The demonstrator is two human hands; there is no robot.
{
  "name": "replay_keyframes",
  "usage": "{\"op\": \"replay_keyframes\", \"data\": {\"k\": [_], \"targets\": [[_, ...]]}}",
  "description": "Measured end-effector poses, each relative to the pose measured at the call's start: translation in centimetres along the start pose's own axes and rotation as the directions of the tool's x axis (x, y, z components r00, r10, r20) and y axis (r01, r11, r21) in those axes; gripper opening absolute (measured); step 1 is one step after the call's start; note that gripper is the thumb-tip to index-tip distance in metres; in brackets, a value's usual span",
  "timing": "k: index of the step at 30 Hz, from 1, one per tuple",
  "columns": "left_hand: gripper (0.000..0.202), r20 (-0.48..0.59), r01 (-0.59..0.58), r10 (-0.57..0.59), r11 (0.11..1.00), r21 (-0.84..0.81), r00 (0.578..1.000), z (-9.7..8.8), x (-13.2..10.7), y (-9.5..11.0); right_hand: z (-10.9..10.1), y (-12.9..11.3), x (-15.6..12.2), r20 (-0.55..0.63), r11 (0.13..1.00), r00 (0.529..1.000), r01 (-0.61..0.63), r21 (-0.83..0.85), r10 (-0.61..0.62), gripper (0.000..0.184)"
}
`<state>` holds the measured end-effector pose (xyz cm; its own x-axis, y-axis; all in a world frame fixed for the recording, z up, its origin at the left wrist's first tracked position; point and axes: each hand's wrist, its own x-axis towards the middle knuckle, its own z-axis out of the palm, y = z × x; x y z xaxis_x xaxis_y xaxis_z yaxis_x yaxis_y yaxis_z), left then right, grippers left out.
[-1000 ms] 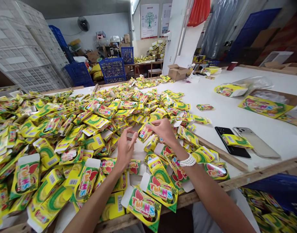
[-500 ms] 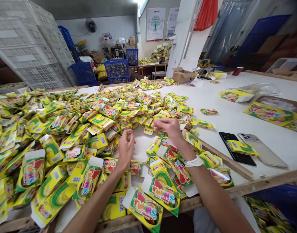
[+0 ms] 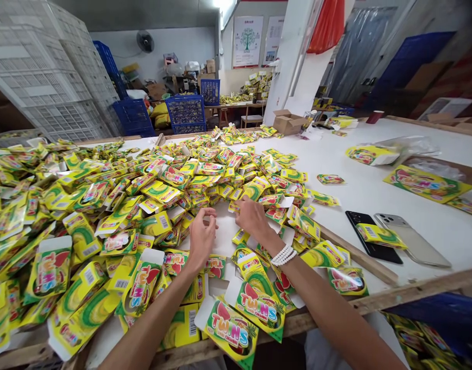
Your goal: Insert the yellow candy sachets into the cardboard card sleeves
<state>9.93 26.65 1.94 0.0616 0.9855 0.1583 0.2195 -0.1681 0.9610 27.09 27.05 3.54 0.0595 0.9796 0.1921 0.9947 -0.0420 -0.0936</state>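
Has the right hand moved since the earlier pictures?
Yes, the right hand has moved left, farther from the black smartphone.

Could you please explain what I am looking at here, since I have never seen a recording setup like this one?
This picture comes from a camera worn on a person's head, looking forward and down, so the two bare arms coming in from the bottom are that person's own. The left hand and the right hand, with a white beaded bracelet on its wrist, are over a white table. Around them lie heaps of flat yellow printed TWINS cartons. Neither hand clearly holds anything; the right fingers are at the edge of the heap. Further right lie a black smartphone and a silver smartphone.
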Motion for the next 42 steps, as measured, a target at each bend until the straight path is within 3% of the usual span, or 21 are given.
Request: {"op": "replay_keyframes", "data": {"k": [6, 11, 15, 19, 22, 24, 25, 28, 32, 35, 37, 42], "targets": [[0.021, 0.006, 0.008, -0.008, 1.0, -0.018, 1.0, 0.1, 0.0, 0.0, 0.7, -0.2, -0.1, -0.025, 1.0, 1.0, 0.016, -0.022, -0.016, 0.038], [0.02, -0.004, 0.009, -0.009, 0.999, -0.033, 1.0, 0.0, -0.1, 0.1, 0.5, 0.0, 0.3, -0.049, 1.0, 0.999, -0.003, -0.004, 0.003, 0.024], [0.019, -0.009, -0.015, 0.015, 1.0, 0.006, 1.0, -0.1, -0.1, 0.3, 0.0, 0.3, 0.1, -0.11, 1.0, 0.994, -0.015, 0.023, 0.018, 0.027], [0.015, -0.068, -0.09, 0.099, 0.988, 0.123, 0.993, -0.3, -0.2, 0.7, -1.0, 0.6, -0.8, -0.286, 0.989, 0.958, 0.05, 0.14, -0.008, 0.025], [0.015, -0.071, -0.167, 0.176, 0.979, 0.118, 0.982, -0.3, -0.5, 1.2, -2.1, 0.7, -1.5, -0.479, 0.94, 0.877, 0.136, 0.313, 0.032, 0.019], [0.025, -0.028, -0.218, 0.22, 0.974, 0.057, 0.975, -0.1, -0.7, 1.4, -2.6, 0.5, -1.7, -0.52, 0.871, 0.846, 0.164, 0.462, 0.117, 0.015], [0.032, -0.003, -0.242, 0.242, 0.97, 0.029, 0.97, 0.0, -0.9, 1.5, -2.8, 0.4, -1.7, -0.495, 0.818, 0.854, 0.168, 0.549, 0.157, 0.015], [0.047, 0.094, -0.288, 0.287, 0.958, -0.012, 0.953, 0.2, -1.1, 1.7, -2.5, 0.0, -1.4, -0.309, 0.606, 0.933, 0.139, 0.783, 0.185, 0.018], [0.052, 0.209, -0.196, 0.21, 0.977, -0.089, 0.955, 0.3, -0.9, 1.5, -1.7, -0.4, -1.1, -0.095, 0.355, 0.98, 0.028, 0.935, 0.173, 0.021], [0.051, 0.168, -0.095, 0.12, 0.984, -0.153, 0.979, 0.1, -0.5, 1.4, -1.5, -0.6, -1.1, 0.001, 0.165, 0.985, -0.03, 0.986, 0.172, 0.035], [0.054, 0.141, -0.058, 0.086, 0.979, -0.195, 0.986, 0.1, -0.3, 1.4, -1.4, -0.8, -1.1, -0.005, 0.099, 0.987, -0.012, 0.995, 0.163, 0.041], [0.058, 0.154, -0.06, 0.095, 0.974, -0.22, 0.983, 0.0, -0.1, 1.1, -0.8, -0.7, -1.1, -0.023, 0.046, 0.982, 0.014, 0.999, 0.187, 0.035]]}}
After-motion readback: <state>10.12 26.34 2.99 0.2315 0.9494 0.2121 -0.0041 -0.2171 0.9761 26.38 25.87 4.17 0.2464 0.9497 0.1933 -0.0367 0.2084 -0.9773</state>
